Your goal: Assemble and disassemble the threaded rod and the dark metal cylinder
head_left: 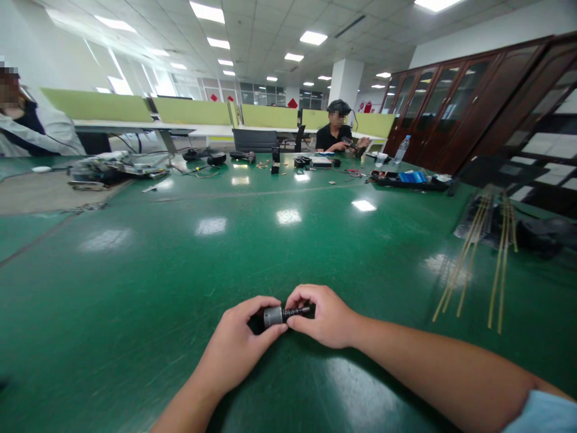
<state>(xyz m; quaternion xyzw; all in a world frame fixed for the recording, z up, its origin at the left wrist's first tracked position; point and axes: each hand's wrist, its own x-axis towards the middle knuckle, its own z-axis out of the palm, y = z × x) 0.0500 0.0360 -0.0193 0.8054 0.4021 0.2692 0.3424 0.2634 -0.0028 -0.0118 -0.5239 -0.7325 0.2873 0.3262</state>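
Note:
Just above the green tabletop (180, 252), at the lower middle of the head view, I hold a small grey metal cylinder (273, 317) that looks like a small motor. A dark, ribbed or spring-wound shaft (295, 312) sticks out of its right end. My left hand (241, 337) is closed around the cylinder body, thumb below and fingers above. My right hand (323, 317) pinches at the shaft side, its fingertips meeting near the cylinder's right end. Whether the shaft is a separate piece cannot be seen. The palm-side fingers of both hands are partly hidden.
Several thin yellowish sticks (466, 258) lie at the right, near dark plastic bags. A black tray with blue items (412, 177), a water bottle (402, 149) and small parts line the far side. A co-worker (334, 129) sits there; another person is at the left edge.

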